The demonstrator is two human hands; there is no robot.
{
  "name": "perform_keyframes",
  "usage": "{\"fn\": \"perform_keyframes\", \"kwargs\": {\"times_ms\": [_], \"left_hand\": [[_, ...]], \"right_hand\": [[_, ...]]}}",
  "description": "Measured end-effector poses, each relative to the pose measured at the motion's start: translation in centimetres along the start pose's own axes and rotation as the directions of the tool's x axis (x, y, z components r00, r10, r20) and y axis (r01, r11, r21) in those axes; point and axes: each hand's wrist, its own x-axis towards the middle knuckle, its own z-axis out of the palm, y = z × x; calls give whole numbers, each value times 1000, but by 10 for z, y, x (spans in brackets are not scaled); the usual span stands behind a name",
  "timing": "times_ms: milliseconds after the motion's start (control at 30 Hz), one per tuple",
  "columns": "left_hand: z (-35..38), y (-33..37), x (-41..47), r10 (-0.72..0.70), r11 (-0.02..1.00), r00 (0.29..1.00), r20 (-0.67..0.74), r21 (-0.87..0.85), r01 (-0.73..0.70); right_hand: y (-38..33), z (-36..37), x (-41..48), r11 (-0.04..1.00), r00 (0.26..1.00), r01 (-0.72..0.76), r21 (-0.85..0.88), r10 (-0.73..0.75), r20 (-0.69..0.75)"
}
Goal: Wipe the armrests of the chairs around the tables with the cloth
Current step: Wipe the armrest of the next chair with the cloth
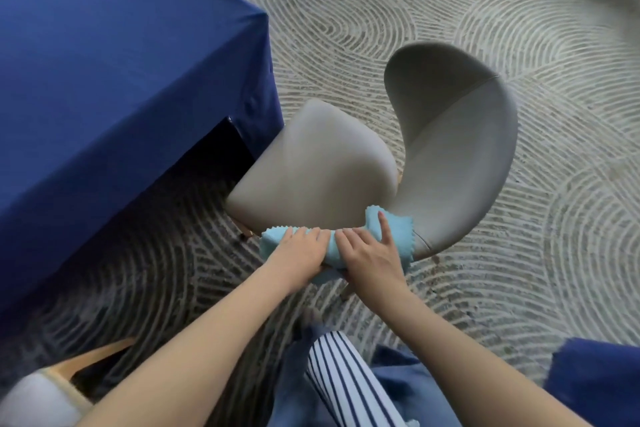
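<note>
Striped garment to far wing: near armrest under the cloth

Striped garment point(343, 378) and dark blue clothing fill the bottom edge, with a second chair point(52, 388) on pale wooden legs just showing at the lower left. Both bare forearms reach forward from there. Left hand point(298, 253) and right hand point(372, 260) sit side by side, almost touching, each curled over the light-blue cloth point(398, 229). The right index finger lies straight along the fabric. This zigzag-edged cloth is wrapped over the near armrest point(426, 239) of the grey upholstered chair point(318, 163), so most of that arm is hidden beneath it.

Beyond the seat, the shell sweeps round to the far armrest point(415, 59), which is bare and well apart from the hands. To the left stands the table point(121, 62) under a dark blue cover, one corner just beside the seat. Swirl-patterned carpet point(519, 28) runs out behind.

My reading: the wipe of the near arm is under way. Next would come drawing the cloth along the curve toward the backrest, keeping pressure even, then a reach across the seat to the far arm, with other chairs after that
</note>
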Motion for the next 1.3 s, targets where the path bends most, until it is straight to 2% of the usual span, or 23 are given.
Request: {"fn": "perform_keyframes", "kwargs": {"times_ms": [100, 267, 400, 633, 900, 1067, 1167, 1267, 1300], "left_hand": [[-4, 13, -1, -54, 994, 999, 1, 91, 54], [-15, 57, -2, -120, 977, 963, -240, 144, 158], [-27, 109, 9, -284, 938, 909, -304, 107, 329], [-58, 178, 42, -488, 852, 826, -280, 53, 521], [-90, 237, 112, -604, 785, 776, -182, 30, 618], [-104, 251, 140, -653, 749, 745, -139, 27, 662], [-120, 253, 161, -723, 684, 676, -141, -6, 729], [-126, 261, 188, -707, 705, 701, -93, -29, 708], [-134, 263, 198, -730, 683, 679, -83, -52, 728]], "right_hand": [[14, 6, -4, 997, 993, 81, 5, -80, -91], [46, 6, -19, 983, 957, 182, 30, -170, -235], [89, 1, -29, 954, 921, 288, 78, -254, -296], [166, -11, -32, 882, 877, 442, 162, -387, -285], [259, -17, -5, 816, 823, 557, 154, -516, -238], [292, -13, 19, 718, 725, 676, 167, -608, -323], [316, -9, 42, 619, 649, 758, 203, -686, -329], [342, -3, 66, 515, 551, 833, 201, -741, -383], [354, -1, 76, 494, 528, 848, 192, -753, -392]]}}
